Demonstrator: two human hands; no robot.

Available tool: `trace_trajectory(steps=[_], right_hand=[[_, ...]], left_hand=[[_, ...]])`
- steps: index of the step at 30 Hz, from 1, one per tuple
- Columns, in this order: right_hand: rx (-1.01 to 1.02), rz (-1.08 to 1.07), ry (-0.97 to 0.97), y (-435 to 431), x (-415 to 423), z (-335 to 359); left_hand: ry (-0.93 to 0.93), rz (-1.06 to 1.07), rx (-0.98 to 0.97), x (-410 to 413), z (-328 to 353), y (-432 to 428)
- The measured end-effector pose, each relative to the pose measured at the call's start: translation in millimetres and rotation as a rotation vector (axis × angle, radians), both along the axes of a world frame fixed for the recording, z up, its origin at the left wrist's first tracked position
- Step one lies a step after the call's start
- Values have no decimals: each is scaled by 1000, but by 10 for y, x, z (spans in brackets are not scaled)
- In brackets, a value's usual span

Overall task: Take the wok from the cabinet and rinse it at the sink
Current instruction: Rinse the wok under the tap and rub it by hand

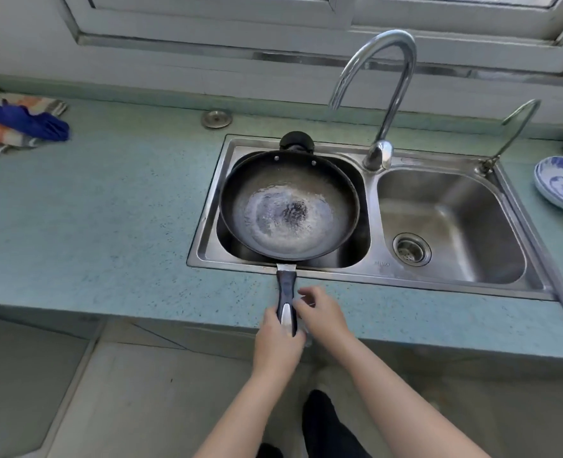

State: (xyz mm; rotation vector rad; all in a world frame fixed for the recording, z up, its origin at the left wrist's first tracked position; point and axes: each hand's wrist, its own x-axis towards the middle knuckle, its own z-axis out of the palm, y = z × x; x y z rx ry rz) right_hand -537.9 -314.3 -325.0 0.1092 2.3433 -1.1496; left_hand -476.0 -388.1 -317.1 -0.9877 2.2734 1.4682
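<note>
A dark wok (288, 206) with a worn grey centre sits in the left basin of the steel double sink (336, 274). Its long black handle (286, 290) reaches toward me over the sink's front rim and the counter edge. My left hand (278, 338) is closed around the near end of that handle. My right hand (323, 312) hovers just right of the handle, fingers spread and loosely curled, holding nothing. The tall chrome tap (379, 94) arches above the sink's back rim; no water stream is visible.
The right basin (452, 226) has a drain strainer. A smaller thin tap (511, 133) stands at the back right. Blue-patterned plates (562, 185) sit at the far right. A blue glove on a striped cloth (18, 123) lies on the teal counter (91, 209).
</note>
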Motion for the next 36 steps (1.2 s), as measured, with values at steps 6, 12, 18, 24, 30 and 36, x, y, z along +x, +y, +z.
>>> trace_trajectory(steps=[6,12,18,24,30,36], right_hand=[[-187,-205,-208,-157,-52,-105],[-512,-371,-569,-272,-140,-29],[-556,-353,-553,-289,-126,-44],[-611,-351,-457,-297,-85,14],[-523,-288,-419,-144,-130,113],[-529,-267,-514,-72,-173,60]], left_hand=[[-32,70,45,-23,18,13],[-8,120,42,-67,-7,33],[82,113,116,-24,-20,-29],[138,130,226,-10,50,-89],[173,180,452,-8,109,11],[170,207,674,55,145,31]])
